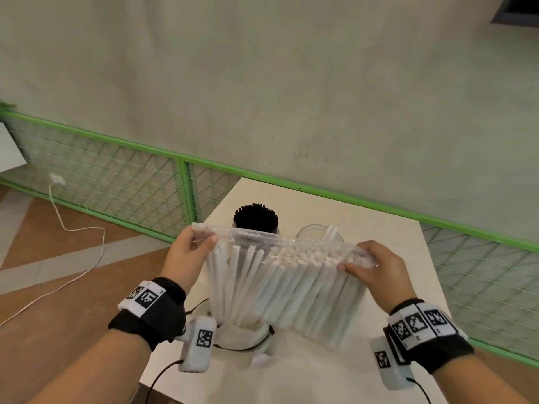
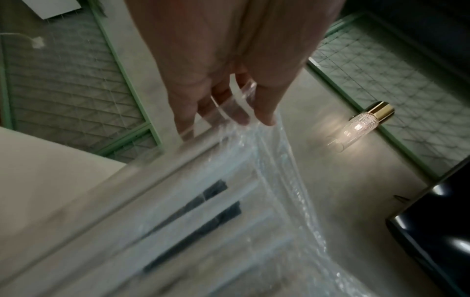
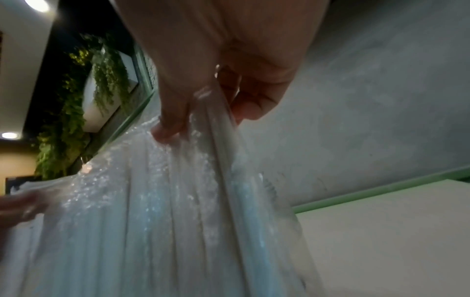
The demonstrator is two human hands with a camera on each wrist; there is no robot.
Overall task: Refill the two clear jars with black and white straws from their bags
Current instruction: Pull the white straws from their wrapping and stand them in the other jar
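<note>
A clear zip bag (image 1: pixel 285 287) packed with white straws hangs upright above the white table (image 1: pixel 364 360). My left hand (image 1: pixel 191 252) pinches the bag's top left corner (image 2: pixel 244 108). At the top right edge my right hand (image 1: pixel 370 265) pinches the plastic between thumb and fingers (image 3: pixel 178 124). Behind the bag stands a jar of black straws (image 1: pixel 256 217). To its right a clear jar (image 1: pixel 319 233) holds a few white straws; the bag hides its lower part.
A crumpled empty bag (image 1: pixel 242 336) lies on the table under the held bag. A green-framed wire fence (image 1: pixel 180 182) runs behind the table. A white cable (image 1: pixel 73 228) trails over the floor at left. A lit wall lamp (image 2: pixel 361 124) shows in the left wrist view.
</note>
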